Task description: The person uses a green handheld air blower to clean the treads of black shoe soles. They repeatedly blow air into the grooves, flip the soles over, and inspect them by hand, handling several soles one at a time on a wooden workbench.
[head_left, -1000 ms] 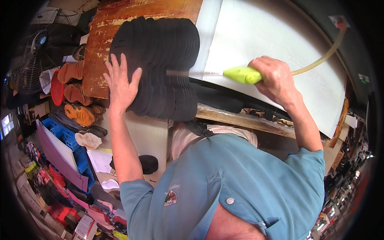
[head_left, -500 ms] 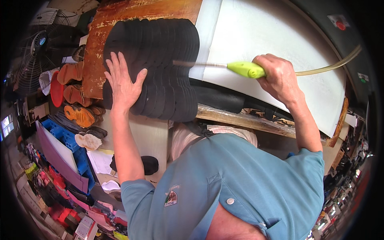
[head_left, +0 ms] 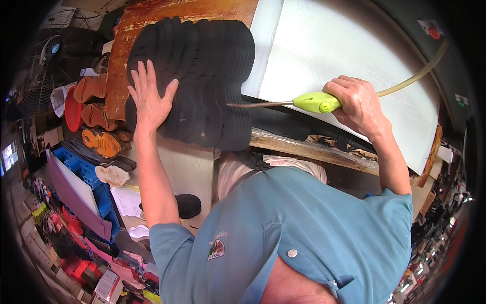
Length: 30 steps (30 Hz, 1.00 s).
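Note:
A row of overlapping black sole-shaped sheets (head_left: 202, 76) lies fanned out on the bench. My left hand (head_left: 151, 104) rests flat on their left end, its fingers and thumb spread. In my right hand (head_left: 357, 105) is a lime-green air blow gun (head_left: 316, 103), with the fingers wrapped round its handle. The gun's long thin metal nozzle (head_left: 263, 104) points left, and its tip is over the right part of the black sheets. From behind my hand a clear yellowish hose (head_left: 417, 76) curves up to the right.
Right of the sheets is a large white board (head_left: 344, 45); a worn brown wooden board (head_left: 119, 76) lies to the left. Orange-brown shoe soles (head_left: 101, 142), a red round dish (head_left: 73, 111) and a blue crate (head_left: 104, 200) are further left. A fan (head_left: 48, 66) stands at the far left.
The blow gun has come nearer to me, its nozzle tip now lower over the sheets. My left hand has shifted slightly left and away, and the sheets under it have shifted a little.

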Each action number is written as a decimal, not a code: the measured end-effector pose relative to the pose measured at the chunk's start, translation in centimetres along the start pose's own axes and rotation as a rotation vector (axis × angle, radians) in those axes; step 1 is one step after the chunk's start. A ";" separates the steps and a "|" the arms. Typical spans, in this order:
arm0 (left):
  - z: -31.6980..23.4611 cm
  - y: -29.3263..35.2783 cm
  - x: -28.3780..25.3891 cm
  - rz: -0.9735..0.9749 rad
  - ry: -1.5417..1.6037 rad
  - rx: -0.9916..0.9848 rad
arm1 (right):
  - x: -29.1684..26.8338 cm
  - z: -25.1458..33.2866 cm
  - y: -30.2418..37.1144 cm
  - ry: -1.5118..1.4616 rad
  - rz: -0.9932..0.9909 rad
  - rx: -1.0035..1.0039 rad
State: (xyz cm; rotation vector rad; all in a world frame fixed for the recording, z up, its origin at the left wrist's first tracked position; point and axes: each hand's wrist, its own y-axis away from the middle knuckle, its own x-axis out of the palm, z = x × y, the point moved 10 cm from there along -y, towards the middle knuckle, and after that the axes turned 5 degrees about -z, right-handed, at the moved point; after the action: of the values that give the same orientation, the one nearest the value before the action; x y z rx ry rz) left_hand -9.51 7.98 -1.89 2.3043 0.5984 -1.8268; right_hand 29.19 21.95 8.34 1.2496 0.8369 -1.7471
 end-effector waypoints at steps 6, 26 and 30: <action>0.8 0.0 -0.5 -0.035 0.023 -0.012 | -0.6 -0.1 1.2 -0.037 0.001 -0.014; 1.5 -0.2 -0.4 -0.037 -0.060 0.000 | -2.4 -0.8 2.5 0.055 -0.165 0.173; 2.0 -0.1 -0.8 -0.054 -0.021 -0.033 | -1.6 -1.3 2.9 0.108 -0.062 0.254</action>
State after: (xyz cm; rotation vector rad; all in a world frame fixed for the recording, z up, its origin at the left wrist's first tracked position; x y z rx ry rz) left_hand -11.48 7.24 -1.61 2.2663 0.6889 -1.8486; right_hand 32.57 22.15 9.30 1.5102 0.7369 -1.8939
